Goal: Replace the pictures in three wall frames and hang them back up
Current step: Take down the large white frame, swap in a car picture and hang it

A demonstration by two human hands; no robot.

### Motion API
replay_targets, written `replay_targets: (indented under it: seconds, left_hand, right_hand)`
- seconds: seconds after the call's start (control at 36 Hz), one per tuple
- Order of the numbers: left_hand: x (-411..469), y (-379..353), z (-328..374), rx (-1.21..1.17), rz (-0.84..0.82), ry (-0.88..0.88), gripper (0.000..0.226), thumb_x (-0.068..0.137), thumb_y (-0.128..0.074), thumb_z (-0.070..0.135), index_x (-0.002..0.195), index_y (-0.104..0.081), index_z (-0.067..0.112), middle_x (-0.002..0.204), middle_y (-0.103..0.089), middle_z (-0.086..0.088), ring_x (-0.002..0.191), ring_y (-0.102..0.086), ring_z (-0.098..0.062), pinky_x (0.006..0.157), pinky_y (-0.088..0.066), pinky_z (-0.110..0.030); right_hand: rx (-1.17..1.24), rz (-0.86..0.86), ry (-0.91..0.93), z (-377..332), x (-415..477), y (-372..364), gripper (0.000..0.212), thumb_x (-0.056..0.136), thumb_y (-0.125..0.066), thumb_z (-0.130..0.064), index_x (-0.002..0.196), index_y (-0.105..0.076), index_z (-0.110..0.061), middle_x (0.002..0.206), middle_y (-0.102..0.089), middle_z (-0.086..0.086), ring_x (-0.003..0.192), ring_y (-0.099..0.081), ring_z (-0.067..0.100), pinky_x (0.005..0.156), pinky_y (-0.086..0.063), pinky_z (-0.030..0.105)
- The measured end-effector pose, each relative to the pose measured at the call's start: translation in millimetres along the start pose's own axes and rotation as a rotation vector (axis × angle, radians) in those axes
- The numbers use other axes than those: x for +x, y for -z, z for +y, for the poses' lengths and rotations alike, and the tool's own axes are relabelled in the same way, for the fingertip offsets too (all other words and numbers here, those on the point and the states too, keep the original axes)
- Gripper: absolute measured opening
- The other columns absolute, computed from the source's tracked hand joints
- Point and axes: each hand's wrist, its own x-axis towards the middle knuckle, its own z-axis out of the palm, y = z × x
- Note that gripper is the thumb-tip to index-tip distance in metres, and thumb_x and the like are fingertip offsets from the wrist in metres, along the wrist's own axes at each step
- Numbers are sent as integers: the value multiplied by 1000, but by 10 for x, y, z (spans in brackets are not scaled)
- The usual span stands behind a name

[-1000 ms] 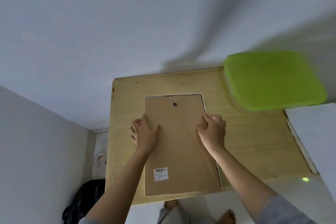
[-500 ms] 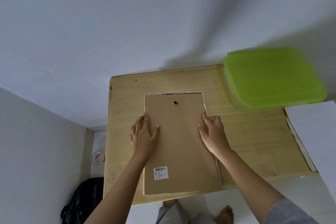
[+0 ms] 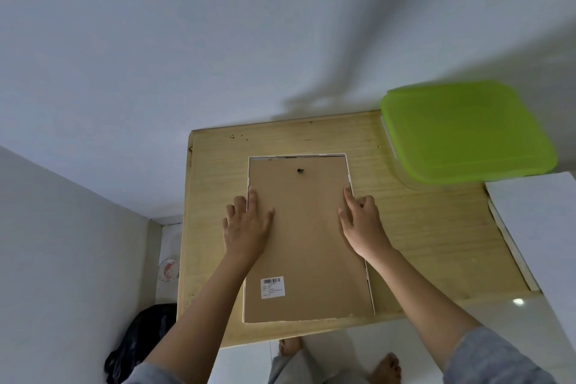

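Left hand (image 3: 246, 227) lay flat, fingers straight, on the left edge of the face-down frame (image 3: 308, 246) on the table (image 3: 420, 227); right hand (image 3: 361, 224) pressed its right edge with a straight forefinger, grasping nothing. The lidded box (image 3: 464, 131) hid its contents

Both hands have uncurled. The left hand (image 3: 246, 227) now lies flat across the left edge of the brown cardboard frame back (image 3: 307, 246), and the right hand (image 3: 363, 227) stretches its forefinger along the right edge.

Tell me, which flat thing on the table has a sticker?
The brown frame back, in the middle: a white barcode sticker sits near its lower left corner. The green lid and white board show none.
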Motion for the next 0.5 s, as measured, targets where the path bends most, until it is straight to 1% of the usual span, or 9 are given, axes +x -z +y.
replay_targets:
  seconds: [0.08, 0.14, 0.17, 0.22, 0.28, 0.33, 0.42, 0.5]
  left_hand:
    - [-65, 23, -36, -131, -25, -8, 71, 91, -41, 52, 147, -13, 18, 136, -31, -6, 122, -32, -25, 99, -34, -39]
    - [-159, 32, -85, -246, -34, 5, 79, 88, -49, 52, 148, -13, 15, 142, -28, -8, 128, -27, -27, 103, -31, -42]
    - [-223, 32, -115, -308, -35, 15, 83, 86, -54, 52, 148, -14, 13, 143, -28, -8, 130, -25, -26, 105, -29, -41]
    - [-370, 19, -183, -419, -41, 19, 94, 78, -65, 50, 148, -15, 12, 141, -28, -5, 130, -23, -23, 107, -27, -38]
    - [-509, -5, -234, -469, -68, -5, 104, 70, -74, 47, 148, -15, 13, 138, -27, -2, 127, -23, -19, 107, -25, -33]
    - [-594, -51, -251, -481, -80, -18, 110, 65, -80, 43, 149, -14, 14, 137, -27, 0, 126, -24, -17, 107, -23, -29]
    - [-609, -92, -232, -517, -62, 27, 113, 62, -83, 40, 148, -16, 15, 136, -28, 1, 126, -26, -17, 105, -26, -31]
    - [-589, -106, -200, -530, -55, 48, 111, 61, -83, 39, 148, -18, 18, 134, -29, 1, 125, -28, -19, 102, -29, -33]
  right_hand:
    - [72, -17, -12, 40, -90, 28, 61, 92, -53, -24, 145, -25, -15, 116, -39, 13, 111, -42, 27, 97, -35, 27]
    - [120, -34, -17, 78, -179, 53, 70, 89, -59, -25, 146, -21, -12, 124, -38, 10, 116, -40, 22, 97, -31, 21]
    - [142, -39, -19, 98, -230, 67, 73, 87, -62, -27, 146, -23, -10, 126, -38, 8, 119, -39, 20, 96, -29, 19]
    - [193, -51, -35, 142, -330, 79, 74, 81, -68, -30, 142, -31, -11, 125, -38, 3, 122, -38, 17, 101, -30, 21]
    - [245, -59, -52, 169, -425, 74, 73, 75, -73, -31, 138, -39, -14, 117, -38, -3, 117, -43, 15, 103, -36, 28]
    - [300, -56, -84, 180, -486, 46, 77, 72, -77, -30, 138, -40, -15, 115, -39, -4, 111, -47, 13, 102, -39, 30]
    - [343, -14, -112, 165, -509, 18, 82, 71, -79, -26, 140, -38, -13, 111, -39, -2, 107, -48, 13, 100, -38, 24]
    - [360, 40, -152, 143, -475, 2, 78, 70, -80, -24, 138, -42, -16, 107, -42, 4, 98, -50, 15, 91, -36, 18]
